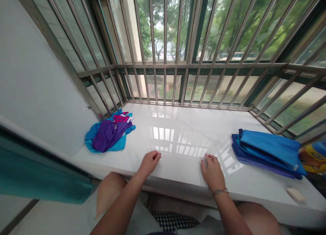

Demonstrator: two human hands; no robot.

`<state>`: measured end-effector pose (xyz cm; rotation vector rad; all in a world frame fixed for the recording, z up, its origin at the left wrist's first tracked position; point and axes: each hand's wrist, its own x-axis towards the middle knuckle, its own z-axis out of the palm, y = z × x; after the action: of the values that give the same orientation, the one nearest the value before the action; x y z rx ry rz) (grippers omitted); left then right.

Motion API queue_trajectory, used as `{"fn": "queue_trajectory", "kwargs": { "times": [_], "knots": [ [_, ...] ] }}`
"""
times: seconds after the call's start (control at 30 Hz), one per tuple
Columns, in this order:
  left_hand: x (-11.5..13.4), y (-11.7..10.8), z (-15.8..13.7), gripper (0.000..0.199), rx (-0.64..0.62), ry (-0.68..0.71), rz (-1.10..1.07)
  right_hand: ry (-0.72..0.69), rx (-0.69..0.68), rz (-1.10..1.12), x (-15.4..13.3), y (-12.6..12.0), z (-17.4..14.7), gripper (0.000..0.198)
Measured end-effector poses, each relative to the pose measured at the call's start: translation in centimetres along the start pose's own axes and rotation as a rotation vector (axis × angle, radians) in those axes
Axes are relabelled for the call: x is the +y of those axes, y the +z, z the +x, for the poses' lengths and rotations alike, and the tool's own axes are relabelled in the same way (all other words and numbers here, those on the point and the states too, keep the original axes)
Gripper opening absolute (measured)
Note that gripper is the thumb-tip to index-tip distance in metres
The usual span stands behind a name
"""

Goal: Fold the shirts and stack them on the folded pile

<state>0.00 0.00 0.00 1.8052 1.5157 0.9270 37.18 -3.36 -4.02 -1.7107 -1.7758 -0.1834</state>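
My left hand [150, 162] rests near the front edge of the white ledge [178, 167], its fingers curled closed with nothing visible in them. Farther right, my right hand [213, 171] lies on the same ledge, loosely bent and empty, with a gap between thumb and forefinger. A crumpled heap of clothes lies beyond my left hand: a purple garment [108, 134] on top of bright blue cloth [121, 145], with a pink-and-white patterned piece [122, 118] behind. To the right of my right hand is a flat folded stack of blue clothes [270, 148]. Neither hand touches the clothes.
Metal window bars [165, 66] enclose the back and sides of the ledge. A small pale block [295, 195] lies near the front right corner, and a yellow patterned item [314, 158] stands at the right edge. A teal curtain [43, 173] hangs at left.
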Motion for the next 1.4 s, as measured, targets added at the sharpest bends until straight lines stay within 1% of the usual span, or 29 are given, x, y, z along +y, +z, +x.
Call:
{"fn": "queue_trajectory", "kwargs": {
  "times": [0.5,0.83,1.4],
  "knots": [
    [0.17,0.03,-0.14,0.042,-0.015,0.015,-0.001,0.004,-0.01,-0.017,0.01,-0.22,0.02,0.041],
    [0.36,-0.06,-0.18,0.043,-0.021,0.037,0.025,-0.015,0.004,-0.037,0.09,-0.01,0.02,0.045],
    [0.35,-0.05,-0.2,0.042,-0.029,0.024,0.022,-0.017,-0.01,-0.036,0.08,-0.18,0.04,0.046]
  ]
}}
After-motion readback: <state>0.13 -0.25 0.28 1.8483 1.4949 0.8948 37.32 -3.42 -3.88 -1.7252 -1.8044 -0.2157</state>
